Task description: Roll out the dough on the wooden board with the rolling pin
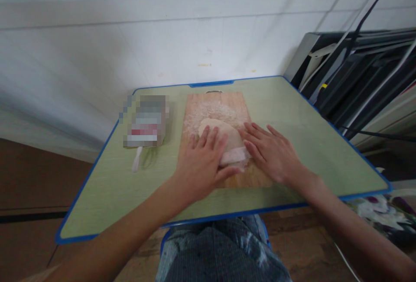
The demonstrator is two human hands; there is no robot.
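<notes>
The dough is cream, the board light brown, the counter pale green with blue edging, the wall up top white.

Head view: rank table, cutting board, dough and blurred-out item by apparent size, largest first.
1. Table
2. Cutting board
3. Dough and blurred-out item: too close to rank; the left hand partly covers one, pixelation hides the other's edges.
</notes>
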